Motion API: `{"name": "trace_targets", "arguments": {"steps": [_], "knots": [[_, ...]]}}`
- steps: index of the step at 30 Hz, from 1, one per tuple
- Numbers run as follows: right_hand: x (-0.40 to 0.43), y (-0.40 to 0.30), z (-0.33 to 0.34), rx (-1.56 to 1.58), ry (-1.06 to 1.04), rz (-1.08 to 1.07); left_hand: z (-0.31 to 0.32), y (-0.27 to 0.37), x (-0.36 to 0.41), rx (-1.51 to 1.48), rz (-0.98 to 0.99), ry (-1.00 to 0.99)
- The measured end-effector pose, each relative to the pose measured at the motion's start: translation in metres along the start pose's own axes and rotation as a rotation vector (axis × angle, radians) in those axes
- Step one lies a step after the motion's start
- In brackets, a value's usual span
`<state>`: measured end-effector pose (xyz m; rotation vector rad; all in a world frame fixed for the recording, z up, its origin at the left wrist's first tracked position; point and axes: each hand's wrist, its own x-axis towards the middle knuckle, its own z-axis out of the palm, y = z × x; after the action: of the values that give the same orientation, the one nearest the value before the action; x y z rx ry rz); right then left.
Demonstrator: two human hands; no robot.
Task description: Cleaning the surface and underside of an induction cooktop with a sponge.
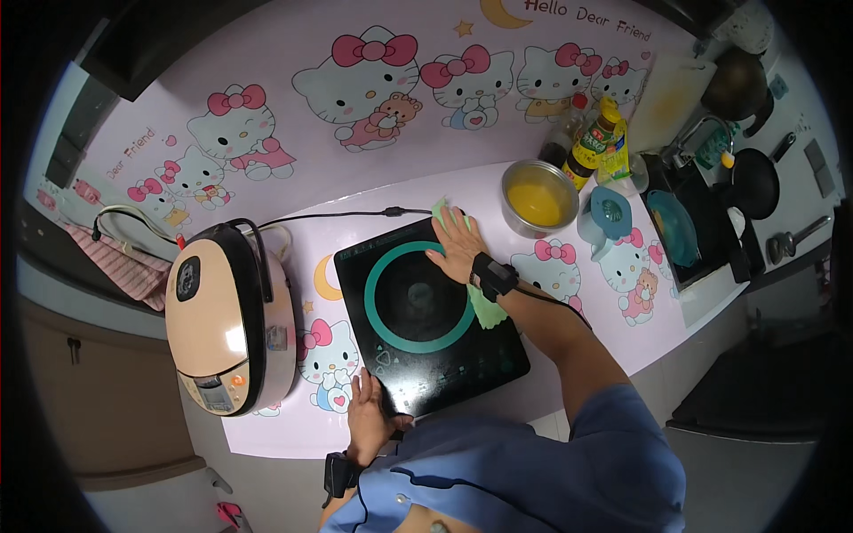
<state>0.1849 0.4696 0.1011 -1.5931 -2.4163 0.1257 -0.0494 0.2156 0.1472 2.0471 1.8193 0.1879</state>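
Note:
A black induction cooktop (460, 363) with a teal ring lies at a slant on the counter in front of me. My right hand (460, 250) presses a light green cloth (488, 312) against its far right part, the fingers spread over the far edge. Part of the cloth is hidden under the palm and wrist. At the near left corner, my left hand (371, 413) holds the cooktop, fingers along the left side and thumb at the front edge. Both wrists wear black straps with a device and a cable.
Left stands a beige rice cooker (213, 313). A power cord (333, 214) runs behind the cooktop. To the right are a metal pot (538, 200) of yellow liquid, a lidded blue jug (603, 216), several bottles (590, 146) and a sink (700, 246) holding a blue bowl (672, 226).

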Motion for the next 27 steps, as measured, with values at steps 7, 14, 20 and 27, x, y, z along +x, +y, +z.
{"name": "trace_targets", "arguments": {"steps": [7, 14, 20, 27], "knots": [[0.01, 0.002, -0.002, 0.045, -0.015, 0.146, -0.001, 0.003, 0.006, 0.02, 0.002, -0.018], [-0.055, -0.012, -0.014, 0.154, -0.076, 0.115, -0.003, 0.003, 0.006, 0.017, -0.012, 0.006], [-0.13, -0.028, -0.025, 0.146, -0.09, -0.019, -0.003, 0.0, 0.005, -0.036, 0.026, 0.031], [-0.11, -0.017, -0.021, 0.074, -0.115, -0.062, -0.006, 0.0, 0.006, -0.082, 0.034, -0.001]]}}
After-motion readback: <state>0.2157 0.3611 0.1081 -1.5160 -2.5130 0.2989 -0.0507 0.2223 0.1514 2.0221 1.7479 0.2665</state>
